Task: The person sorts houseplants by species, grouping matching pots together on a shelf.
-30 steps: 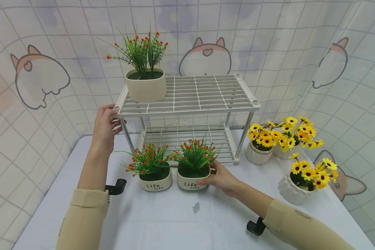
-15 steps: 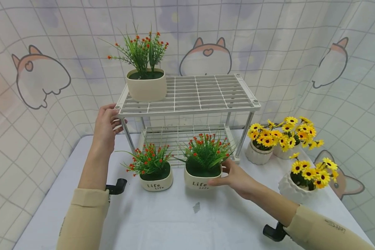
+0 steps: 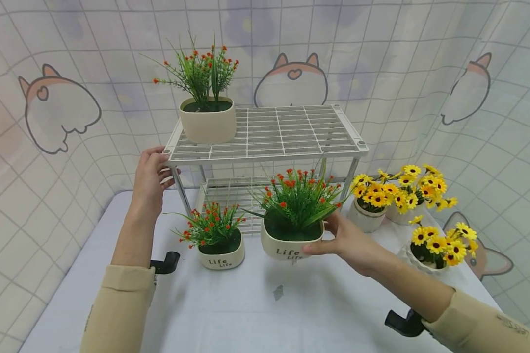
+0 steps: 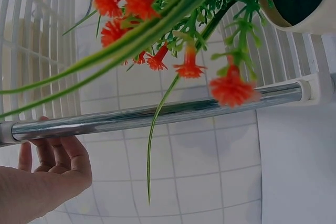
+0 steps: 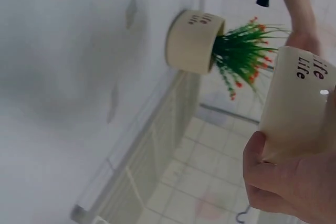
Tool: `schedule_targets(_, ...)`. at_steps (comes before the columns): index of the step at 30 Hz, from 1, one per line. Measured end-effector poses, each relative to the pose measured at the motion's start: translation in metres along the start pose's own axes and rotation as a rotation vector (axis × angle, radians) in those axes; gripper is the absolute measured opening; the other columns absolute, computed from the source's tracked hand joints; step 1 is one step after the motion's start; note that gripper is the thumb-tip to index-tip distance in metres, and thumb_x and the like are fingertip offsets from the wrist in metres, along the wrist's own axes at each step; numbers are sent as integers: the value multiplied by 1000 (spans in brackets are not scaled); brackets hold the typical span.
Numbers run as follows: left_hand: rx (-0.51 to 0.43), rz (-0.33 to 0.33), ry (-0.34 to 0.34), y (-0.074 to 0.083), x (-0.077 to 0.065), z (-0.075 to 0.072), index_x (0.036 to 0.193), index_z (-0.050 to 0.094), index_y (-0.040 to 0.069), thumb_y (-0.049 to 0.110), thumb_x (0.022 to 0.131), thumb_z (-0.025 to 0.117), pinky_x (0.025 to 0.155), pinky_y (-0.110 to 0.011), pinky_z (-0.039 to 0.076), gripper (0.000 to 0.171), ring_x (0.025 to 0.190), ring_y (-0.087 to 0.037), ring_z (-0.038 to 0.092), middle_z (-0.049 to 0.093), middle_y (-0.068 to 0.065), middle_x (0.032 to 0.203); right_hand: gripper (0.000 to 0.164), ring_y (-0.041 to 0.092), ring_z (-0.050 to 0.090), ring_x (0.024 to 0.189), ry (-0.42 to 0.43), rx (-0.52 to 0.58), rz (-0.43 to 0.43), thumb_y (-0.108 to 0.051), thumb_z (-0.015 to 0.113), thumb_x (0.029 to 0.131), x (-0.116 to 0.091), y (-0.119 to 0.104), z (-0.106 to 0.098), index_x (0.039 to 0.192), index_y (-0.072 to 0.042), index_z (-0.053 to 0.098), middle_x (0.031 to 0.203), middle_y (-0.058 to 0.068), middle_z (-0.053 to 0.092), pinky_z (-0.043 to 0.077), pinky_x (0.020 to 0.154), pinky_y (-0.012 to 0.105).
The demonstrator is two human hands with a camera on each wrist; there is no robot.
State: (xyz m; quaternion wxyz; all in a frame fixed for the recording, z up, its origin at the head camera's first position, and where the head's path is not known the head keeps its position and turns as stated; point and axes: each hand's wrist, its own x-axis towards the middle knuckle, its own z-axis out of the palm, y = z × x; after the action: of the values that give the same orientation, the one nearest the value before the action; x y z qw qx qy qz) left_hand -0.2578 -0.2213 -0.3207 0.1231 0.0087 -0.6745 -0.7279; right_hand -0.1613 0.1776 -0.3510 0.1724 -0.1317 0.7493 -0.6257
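My right hand grips a cream "Life" flowerpot by its right side, thumb across the front. The pot, with green leaves and small red flowers, is raised above the table in front of the rack; the right wrist view shows the held pot from its side. My left hand holds the white wire rack at its front left corner; in the left wrist view those fingers curl behind the metal post. A matching pot stands on the table to the left.
Another red-flowered pot sits on the rack's top tier, at the left. Several white pots with yellow flowers, including a near one, stand on the white table at the right. A patterned curtain hangs behind.
My right hand has lifted the "Life" flowerpot off the table and moved it rightward and up. The left hand stays at the rack corner.
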Motion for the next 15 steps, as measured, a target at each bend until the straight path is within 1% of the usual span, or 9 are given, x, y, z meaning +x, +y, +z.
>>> schedule_targets(5,10,8,-4,1,1,0,132,45,21,28,105,43,86,-35,40,28,97,-20,57,58,-2,114,96,37,34,143,-9,-24,-68,-12,86,83,-3,-20,-1,160,-20,29,155,9,43,38,106,59)
schedule_targets(10,14,0,-2,0,0,0,133,45,20,28,105,43,87,-36,40,30,98,-20,57,58,-2,114,93,34,34,143,-21,-48,-147,-10,85,84,-5,-38,-4,159,-21,32,154,5,46,39,106,59)
schedule_targets(12,19,0,1,0,0,0,133,45,20,28,105,42,87,-35,40,29,98,-19,56,58,-2,114,93,33,33,144,-24,-56,-172,-9,84,84,-6,-46,-6,159,-22,32,154,4,46,37,107,60)
schedule_targets(15,28,7,2,0,-1,0,131,46,21,28,105,42,87,-35,40,27,98,-19,56,58,-2,114,94,30,30,146,-24,-57,-186,-7,83,86,-7,-60,-9,160,-25,28,156,1,42,34,109,62)
